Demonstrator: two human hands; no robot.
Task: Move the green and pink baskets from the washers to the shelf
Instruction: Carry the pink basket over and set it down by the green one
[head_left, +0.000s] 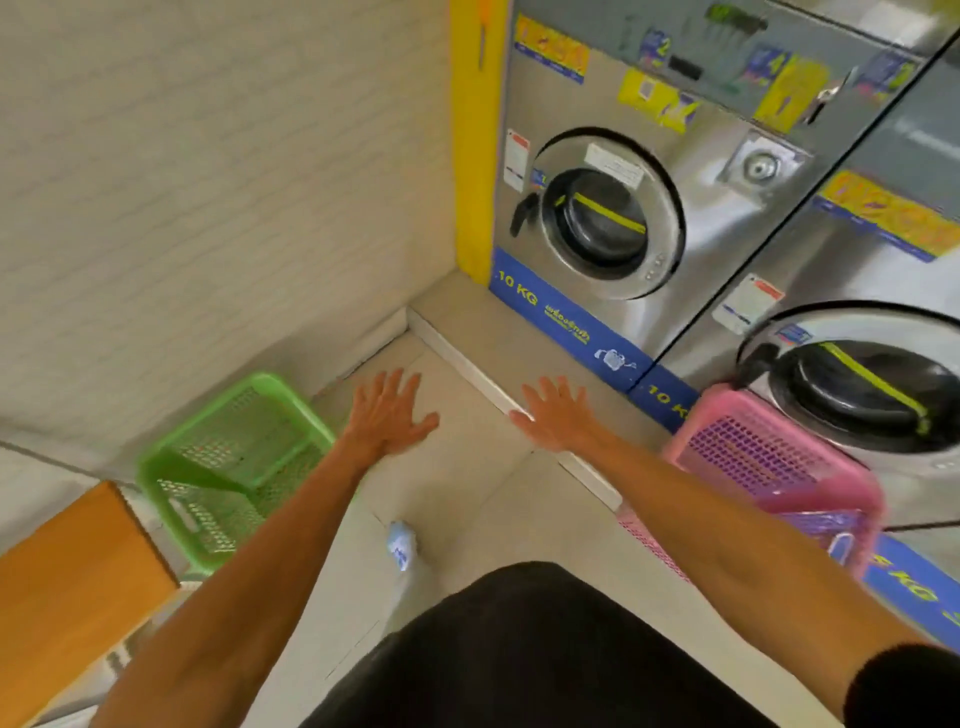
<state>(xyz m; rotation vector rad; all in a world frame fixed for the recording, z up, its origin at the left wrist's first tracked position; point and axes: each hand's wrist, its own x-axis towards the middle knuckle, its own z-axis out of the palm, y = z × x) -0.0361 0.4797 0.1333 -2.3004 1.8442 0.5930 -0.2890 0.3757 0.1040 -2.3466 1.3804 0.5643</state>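
Note:
A green plastic basket (228, 467) stands on the floor at the left, against the wall. A pink basket (769, 457) sits at the right, in front of the second washer (857, 395). My left hand (387, 415) is stretched out over the floor with its fingers spread, to the right of the green basket and holding nothing. My right hand (553, 415) is also spread and empty, over the white step edge, left of the pink basket. Both baskets look empty.
A steel 10 KG washer (613, 208) stands in the corner with its round door shut. A wooden surface (67, 582) juts in at the lower left. A small blue-white scrap (401, 545) lies on the tile floor. A raised white step (493, 384) runs below the washers.

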